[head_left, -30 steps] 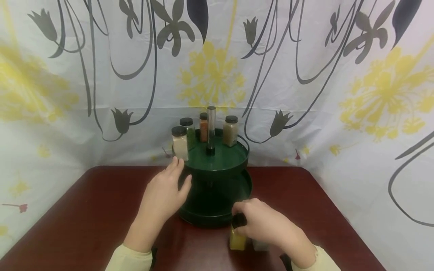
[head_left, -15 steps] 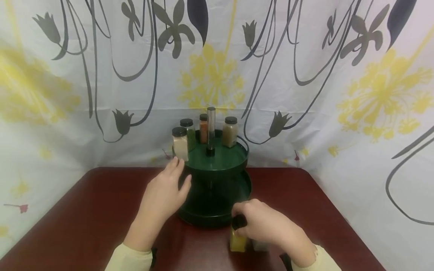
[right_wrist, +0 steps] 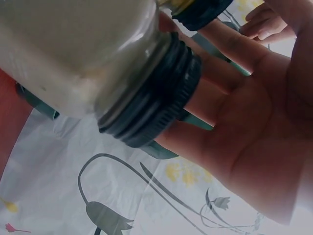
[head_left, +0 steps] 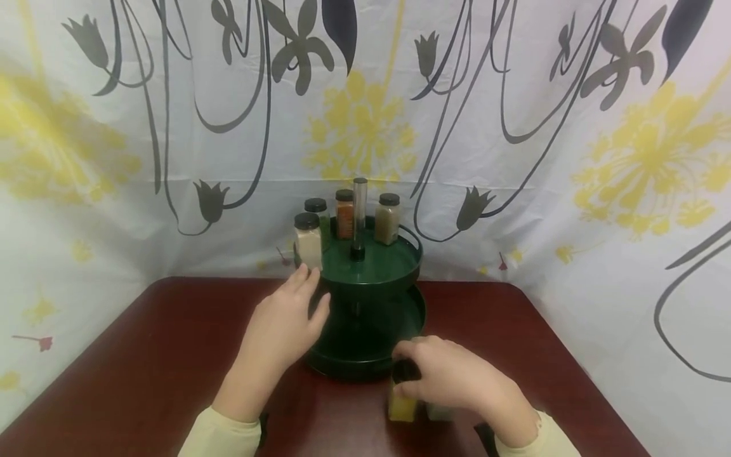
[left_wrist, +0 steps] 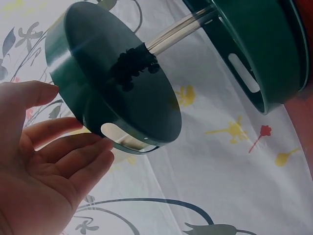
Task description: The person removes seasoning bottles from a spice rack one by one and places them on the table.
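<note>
My left hand reaches up to the left side of a green two-tier turntable. In the left wrist view its fingertips touch the upper tray's rim beside a handle slot, the fingers loosely extended. My right hand pinches a spice jar with yellow contents near its black lid, low at the turntable's front right. Next to it, partly under my right hand, stands a second jar with pale contents; it looms large in the right wrist view, its black lid beside my fingers.
Toward the left and back of the upper tray stand a white-filled jar, a green-filled jar and an orange-filled jar. A tan-filled jar is at the right. The dark red table meets a patterned sheet.
The head view has shifted slightly. The upper tray seems turned a little, with the orange jar showing more beside the post. Both hands keep nearly the same places.
</note>
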Action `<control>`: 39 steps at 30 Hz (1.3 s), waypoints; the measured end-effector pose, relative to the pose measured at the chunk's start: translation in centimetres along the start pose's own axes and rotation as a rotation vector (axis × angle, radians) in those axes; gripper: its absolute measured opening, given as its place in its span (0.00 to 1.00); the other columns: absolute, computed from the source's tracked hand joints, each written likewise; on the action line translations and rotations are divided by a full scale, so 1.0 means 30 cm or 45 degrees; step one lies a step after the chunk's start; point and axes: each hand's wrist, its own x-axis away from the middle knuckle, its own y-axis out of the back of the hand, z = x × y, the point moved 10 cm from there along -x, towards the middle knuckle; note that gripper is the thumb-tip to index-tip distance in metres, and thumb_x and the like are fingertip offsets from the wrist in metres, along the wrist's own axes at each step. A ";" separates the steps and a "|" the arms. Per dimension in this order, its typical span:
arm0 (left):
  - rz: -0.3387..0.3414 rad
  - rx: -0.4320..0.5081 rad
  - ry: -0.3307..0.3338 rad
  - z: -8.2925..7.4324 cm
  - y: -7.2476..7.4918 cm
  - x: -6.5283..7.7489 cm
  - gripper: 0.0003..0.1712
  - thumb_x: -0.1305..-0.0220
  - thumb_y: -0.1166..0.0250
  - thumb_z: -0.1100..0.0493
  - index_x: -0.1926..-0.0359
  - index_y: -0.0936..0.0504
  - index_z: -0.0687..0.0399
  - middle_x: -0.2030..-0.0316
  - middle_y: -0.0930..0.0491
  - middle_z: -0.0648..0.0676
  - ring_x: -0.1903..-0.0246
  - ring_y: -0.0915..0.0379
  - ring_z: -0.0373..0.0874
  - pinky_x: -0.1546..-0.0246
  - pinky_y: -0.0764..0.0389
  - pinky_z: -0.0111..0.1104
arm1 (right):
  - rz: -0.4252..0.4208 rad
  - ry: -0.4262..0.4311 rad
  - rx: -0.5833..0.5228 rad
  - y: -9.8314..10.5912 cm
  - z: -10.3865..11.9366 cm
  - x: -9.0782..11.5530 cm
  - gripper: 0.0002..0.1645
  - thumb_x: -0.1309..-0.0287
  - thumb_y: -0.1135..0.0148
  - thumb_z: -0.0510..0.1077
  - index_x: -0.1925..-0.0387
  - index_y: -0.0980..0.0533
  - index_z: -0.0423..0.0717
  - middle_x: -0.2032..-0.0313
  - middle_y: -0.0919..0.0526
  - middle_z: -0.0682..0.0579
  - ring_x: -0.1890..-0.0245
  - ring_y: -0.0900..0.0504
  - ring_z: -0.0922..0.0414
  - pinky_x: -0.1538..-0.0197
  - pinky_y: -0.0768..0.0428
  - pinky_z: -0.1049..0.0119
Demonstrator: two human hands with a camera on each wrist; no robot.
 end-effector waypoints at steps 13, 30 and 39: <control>0.021 -0.089 -0.048 -0.071 0.012 0.009 0.30 0.26 0.32 0.47 0.34 0.18 0.65 0.33 0.19 0.66 0.36 0.17 0.58 0.48 0.10 0.52 | -0.092 0.079 -0.025 0.037 0.032 0.009 0.24 0.38 0.24 0.57 0.45 0.15 0.51 0.48 0.12 0.54 0.49 0.15 0.56 0.49 0.13 0.54; 0.115 -0.182 -0.104 -0.162 -0.014 0.026 0.32 0.26 0.33 0.43 0.33 0.18 0.60 0.29 0.23 0.66 0.30 0.22 0.59 0.34 0.18 0.51 | -0.124 0.128 0.009 0.050 0.051 0.013 0.22 0.35 0.26 0.55 0.46 0.15 0.49 0.49 0.10 0.53 0.49 0.13 0.54 0.49 0.12 0.56; 0.160 -0.203 -0.203 -0.239 -0.043 0.048 0.31 0.24 0.37 0.41 0.31 0.18 0.57 0.26 0.28 0.69 0.26 0.29 0.61 0.26 0.26 0.52 | -0.146 0.162 0.040 0.054 0.064 0.016 0.19 0.33 0.28 0.54 0.47 0.15 0.49 0.50 0.10 0.52 0.49 0.12 0.53 0.49 0.11 0.55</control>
